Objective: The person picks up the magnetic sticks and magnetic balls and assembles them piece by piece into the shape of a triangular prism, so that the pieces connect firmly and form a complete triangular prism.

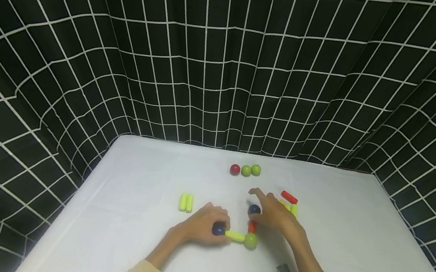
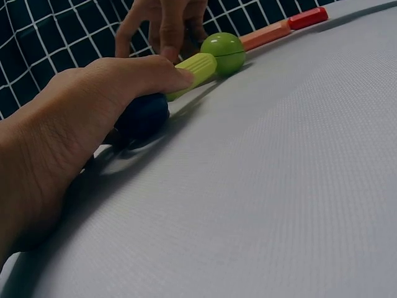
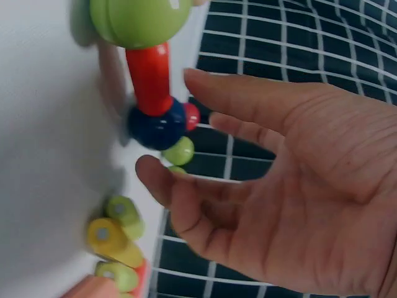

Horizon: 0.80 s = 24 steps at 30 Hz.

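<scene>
My left hand [image 1: 208, 225] curls round a dark blue ball [image 1: 218, 228], its thumb lying along the yellow-green stick [image 1: 235, 236] joined to that ball. The stick's other end meets a green ball [image 1: 251, 241]. From the green ball a short red stick [image 3: 149, 77] leads to a second dark blue ball [image 3: 158, 127], forming a corner. Around that second ball my right hand [image 1: 274, 212] spreads its thumb and fingers, with a gap between fingertips and ball in the right wrist view. Part of the first blue ball is hidden by the left hand.
Two yellow-green sticks [image 1: 186, 203] lie left on the white table [image 1: 141, 167]. At the back sit a red ball [image 1: 235, 169] and two green balls [image 1: 251, 170]. Beyond the right hand are a red stick [image 1: 289, 197] and several yellowish sticks [image 3: 115, 239]. Black gridded cloth [image 1: 226, 65] surrounds the table.
</scene>
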Each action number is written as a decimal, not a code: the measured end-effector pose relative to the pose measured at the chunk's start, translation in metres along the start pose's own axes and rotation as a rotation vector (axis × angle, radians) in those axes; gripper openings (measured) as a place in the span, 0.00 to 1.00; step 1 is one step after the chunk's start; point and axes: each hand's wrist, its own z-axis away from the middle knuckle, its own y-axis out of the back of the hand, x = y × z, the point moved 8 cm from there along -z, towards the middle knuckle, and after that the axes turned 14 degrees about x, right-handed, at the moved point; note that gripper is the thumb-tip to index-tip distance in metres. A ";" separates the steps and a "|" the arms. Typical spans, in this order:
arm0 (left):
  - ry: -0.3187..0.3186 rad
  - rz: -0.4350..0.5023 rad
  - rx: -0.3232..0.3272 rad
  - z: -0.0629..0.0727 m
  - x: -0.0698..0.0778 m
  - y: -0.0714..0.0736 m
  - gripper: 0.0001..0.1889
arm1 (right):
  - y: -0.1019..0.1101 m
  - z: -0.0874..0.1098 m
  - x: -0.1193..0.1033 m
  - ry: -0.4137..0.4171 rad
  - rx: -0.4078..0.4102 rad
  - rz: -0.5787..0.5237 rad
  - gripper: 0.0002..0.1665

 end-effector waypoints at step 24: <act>0.374 -0.421 -0.015 0.011 -0.020 0.092 0.20 | -0.003 0.049 -0.024 0.240 -0.344 -0.057 0.16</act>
